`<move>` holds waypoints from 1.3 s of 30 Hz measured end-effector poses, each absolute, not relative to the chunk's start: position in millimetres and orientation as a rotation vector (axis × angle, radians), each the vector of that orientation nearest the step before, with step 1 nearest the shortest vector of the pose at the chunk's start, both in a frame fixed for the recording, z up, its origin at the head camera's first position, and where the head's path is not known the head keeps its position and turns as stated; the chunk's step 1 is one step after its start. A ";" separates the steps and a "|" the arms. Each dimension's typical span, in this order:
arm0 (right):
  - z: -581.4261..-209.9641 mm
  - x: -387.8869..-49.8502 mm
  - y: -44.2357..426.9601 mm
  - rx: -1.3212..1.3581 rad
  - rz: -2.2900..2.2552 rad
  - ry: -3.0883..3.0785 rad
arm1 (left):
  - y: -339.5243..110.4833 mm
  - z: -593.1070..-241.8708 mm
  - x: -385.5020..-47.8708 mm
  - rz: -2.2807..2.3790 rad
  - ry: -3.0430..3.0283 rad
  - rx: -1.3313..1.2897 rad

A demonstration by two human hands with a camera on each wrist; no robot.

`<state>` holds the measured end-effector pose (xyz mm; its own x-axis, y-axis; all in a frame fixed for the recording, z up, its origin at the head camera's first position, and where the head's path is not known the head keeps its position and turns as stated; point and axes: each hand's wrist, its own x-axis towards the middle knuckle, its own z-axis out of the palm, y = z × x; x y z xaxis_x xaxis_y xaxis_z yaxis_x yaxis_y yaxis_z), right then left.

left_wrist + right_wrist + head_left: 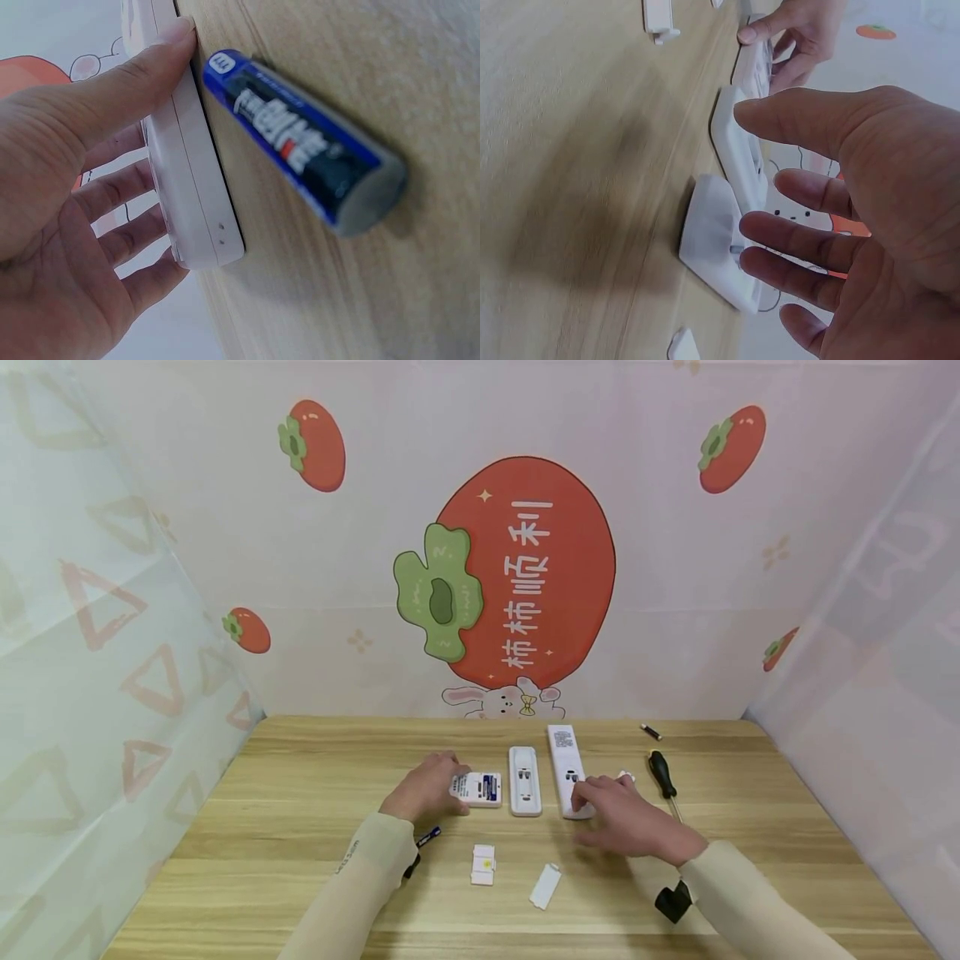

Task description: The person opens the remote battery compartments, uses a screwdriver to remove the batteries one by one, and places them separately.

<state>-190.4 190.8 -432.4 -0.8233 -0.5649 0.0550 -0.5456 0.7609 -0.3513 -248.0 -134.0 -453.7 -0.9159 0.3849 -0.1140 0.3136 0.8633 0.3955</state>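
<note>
My left hand [429,787] holds a small white remote control [467,787], thumb on its near side and fingers on its far side. Blue batteries [491,787] show in its open compartment. Beside it lies a second white remote control [525,802], its battery compartment open with metal contacts showing. Over the lower end of a longer white remote control [561,758] hovers my right hand [626,817], fingers loosely bent and apart; in the right wrist view nothing is between thumb and fingers. A blue and black battery [292,139] lies on the table near my left hand.
Two white battery covers lie toward the front, one with a yellow mark [483,865], one plain [545,887]. At the right are a black-handled screwdriver [660,772] and a dark battery [651,732]. A white piece [627,774] is partly hidden behind my right hand.
</note>
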 end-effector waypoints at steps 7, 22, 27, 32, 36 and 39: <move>-431.5 -193.0 200.7 -0.903 -0.573 2.910 | -134.5 -454.3 -249.2 0.563 2.851 0.525; -419.3 -202.1 226.2 -0.888 -0.643 2.846 | -134.9 -453.2 -249.6 0.581 2.850 0.533; -418.7 -206.9 235.3 -0.852 -0.631 2.867 | -135.3 -454.7 -249.9 0.582 2.849 0.536; -418.4 -212.6 246.4 -0.798 -0.623 2.894 | -135.6 -456.4 -249.4 0.604 2.841 0.538; -417.3 -216.1 254.6 -0.742 -0.598 2.930 | -135.2 -456.3 -248.6 0.606 2.840 0.538; -416.3 -218.2 259.7 -0.729 -0.589 2.956 | -134.7 -455.9 -248.0 0.599 2.844 0.541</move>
<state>-218.2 259.7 -416.3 -0.8888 -0.4555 0.0511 -0.4402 0.8174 -0.3716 -248.0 -134.7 -455.9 -0.9165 0.3865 -0.1036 0.3118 0.8521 0.4204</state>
